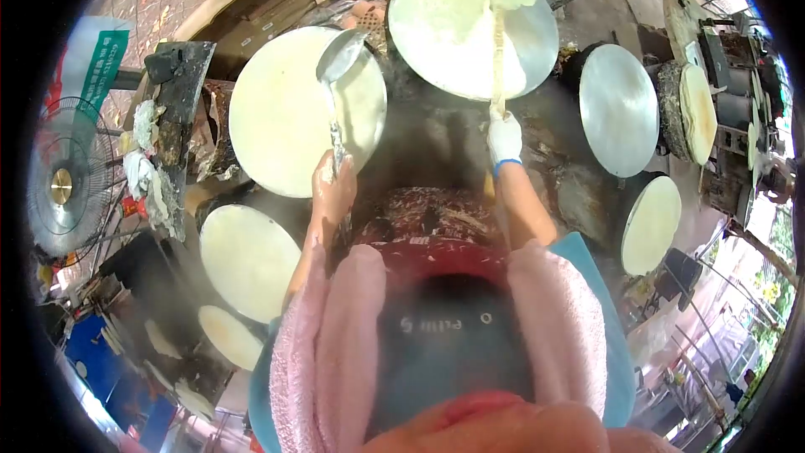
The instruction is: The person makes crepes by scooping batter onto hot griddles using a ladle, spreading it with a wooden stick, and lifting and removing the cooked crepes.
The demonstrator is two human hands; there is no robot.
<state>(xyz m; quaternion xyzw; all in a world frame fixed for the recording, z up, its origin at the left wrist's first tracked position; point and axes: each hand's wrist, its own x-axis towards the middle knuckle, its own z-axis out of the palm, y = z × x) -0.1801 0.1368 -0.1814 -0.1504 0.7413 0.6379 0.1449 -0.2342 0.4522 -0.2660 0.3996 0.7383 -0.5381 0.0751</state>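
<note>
My bare left hand (332,186) is closed around the handle of a metal ladle (344,55), whose bowl hangs over the upper right of a round griddle (281,118) covered in pale batter. My right hand (505,136), in a white glove with a blue cuff, grips a long wooden batter spreader (498,59). The spreader reaches across a second round griddle (436,25) at the top. Pale batter coats much of that griddle, with a whiter, shinier patch along its lower right part. Whether the ladle holds batter cannot be made out.
A bare-looking grey griddle (619,109) stands at the right, with a pale-coated griddle (651,227) below it. More coated griddles, including one at lower left (250,262), surround me. A standing fan (61,186) is at far left, near a cardboard box (251,5). Steam blurs the lower left.
</note>
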